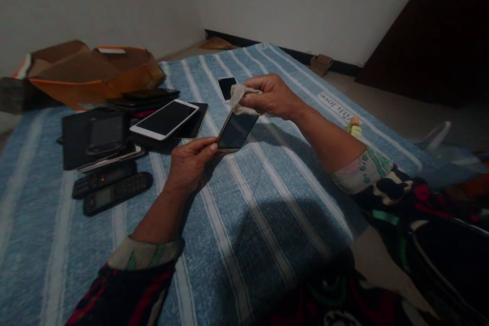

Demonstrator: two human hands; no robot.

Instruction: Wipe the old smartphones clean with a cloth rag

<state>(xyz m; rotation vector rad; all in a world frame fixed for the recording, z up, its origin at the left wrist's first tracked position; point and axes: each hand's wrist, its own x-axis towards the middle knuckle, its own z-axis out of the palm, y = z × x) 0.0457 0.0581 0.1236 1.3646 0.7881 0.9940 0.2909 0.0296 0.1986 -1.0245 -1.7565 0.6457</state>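
My left hand point(191, 163) grips a dark-screened smartphone point(239, 130) by its near left corner, thumb on top, the phone tilted above the striped cloth. A crumpled whitish cloth point(239, 97) is pinched in my right hand point(273, 94), pressed against the far end of that phone. Just behind lies a small white phone point(226, 86) with a black screen, partly covered by the cloth. To the left, a white smartphone point(166, 119) rests on top of darker devices.
Left of my hands are stacked dark phones point(107, 130) and two keypad phones point(116, 193). An open orange-brown cardboard box point(99, 74) stands behind them. All lie on a blue striped cloth point(237, 224). A small yellow-and-orange object point(355, 127) sits near its right edge, with walls beyond.
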